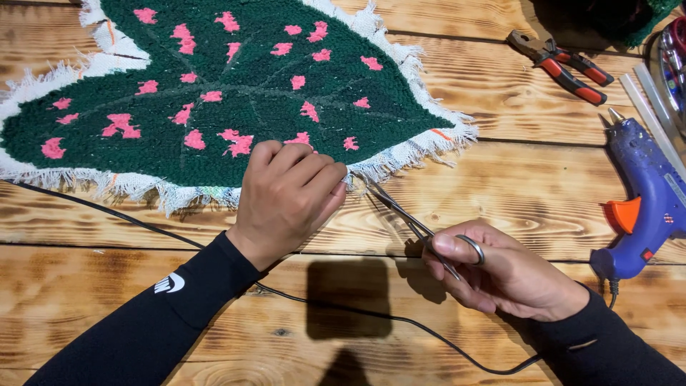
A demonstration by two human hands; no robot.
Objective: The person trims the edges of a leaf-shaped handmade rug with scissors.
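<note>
1. Head view: a leaf-shaped tufted rug (pixel 214 93), dark green with pink spots, is laid flat on the wooden table (pixel 500 193); its white frayed backing fringe (pixel 400 161) runs round the edge.
2. The left hand (pixel 289 196) is seen closed over the rug's lower edge, fingers curled together and pressing the fringe down.
3. The right hand (pixel 500 275) is closed on small scissors (pixel 414 225), a finger through one ring, the blades parted at the fringe.
4. The rug is judged light, soft and floppy; the fringe frays easily, so it is best gripped on the firm pile just beside the cut.
5. A blue glue gun (pixel 647 204) with an orange trigger, red-handled pliers (pixel 564 64) and clear glue sticks (pixel 654 118) lie at the right; no package is seen.
</note>
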